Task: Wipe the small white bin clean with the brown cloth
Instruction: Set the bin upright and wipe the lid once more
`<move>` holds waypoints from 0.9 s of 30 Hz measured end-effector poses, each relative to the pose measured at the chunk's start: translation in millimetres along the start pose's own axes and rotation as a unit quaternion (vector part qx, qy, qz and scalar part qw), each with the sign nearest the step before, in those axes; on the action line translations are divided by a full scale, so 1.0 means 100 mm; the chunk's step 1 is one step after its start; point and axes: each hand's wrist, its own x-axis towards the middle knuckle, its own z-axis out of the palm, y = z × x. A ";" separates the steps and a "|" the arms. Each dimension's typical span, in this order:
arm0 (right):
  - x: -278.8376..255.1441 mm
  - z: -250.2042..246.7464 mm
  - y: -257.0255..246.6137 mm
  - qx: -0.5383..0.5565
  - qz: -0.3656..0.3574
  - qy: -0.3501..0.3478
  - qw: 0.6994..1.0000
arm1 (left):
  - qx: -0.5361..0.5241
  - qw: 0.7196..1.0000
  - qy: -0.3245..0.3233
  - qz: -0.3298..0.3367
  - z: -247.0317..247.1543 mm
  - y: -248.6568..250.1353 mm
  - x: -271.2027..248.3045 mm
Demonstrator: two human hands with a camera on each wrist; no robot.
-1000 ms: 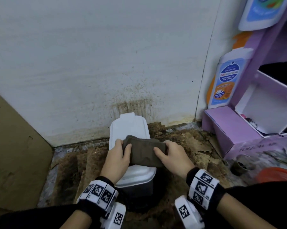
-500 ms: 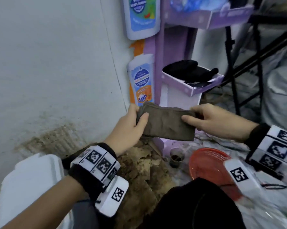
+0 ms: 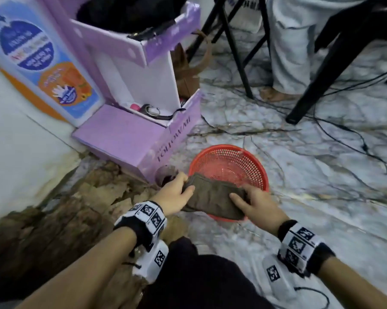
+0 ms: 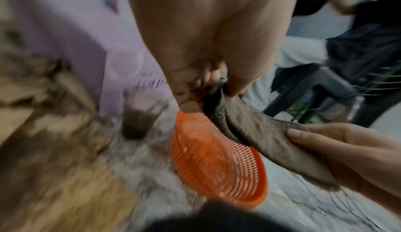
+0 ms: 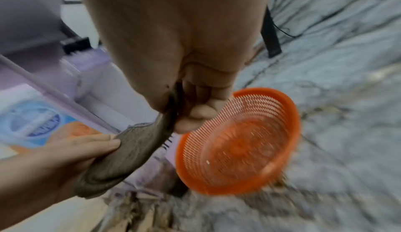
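The folded brown cloth [image 3: 212, 198] hangs stretched between both hands, just above the near rim of a red mesh basket [image 3: 229, 162]. My left hand [image 3: 175, 192] pinches its left end, thumb on top. My right hand [image 3: 252, 205] grips its right end. In the left wrist view the cloth [image 4: 260, 136] runs from my left fingers [image 4: 188, 98] down to the right hand [image 4: 347, 150]. The right wrist view shows the cloth [image 5: 121, 158] beside the basket [image 5: 238, 141]. The small white bin is out of view.
A purple cardboard display stand [image 3: 130, 134] with a large bottle-shaped sign [image 3: 45, 63] stands at the left by the wall. A small dark cup [image 3: 165, 175] sits by the basket. Black stand legs [image 3: 237, 52], cables and a person's feet are at the back on the marbled floor.
Both hands carried the cloth off the bin lid and to the right, then down to the red basket. The view swung right, leaving the bin out of frame.
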 end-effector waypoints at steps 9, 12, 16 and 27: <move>-0.03 1.00 0.68 0.079 0.120 0.069 0.987 | -0.018 0.999 -0.030 -0.039 0.72 -0.53 0.43; 0.02 1.08 0.70 0.083 0.141 0.080 0.983 | -0.034 0.997 -0.005 -0.064 0.80 -0.59 0.53; 0.04 1.16 0.70 0.077 0.168 0.069 0.980 | -0.069 0.993 0.025 -0.093 0.92 -0.67 0.55; 0.01 1.25 0.71 -0.051 0.192 0.105 0.974 | -0.166 0.983 0.051 -0.063 1.00 -0.83 0.55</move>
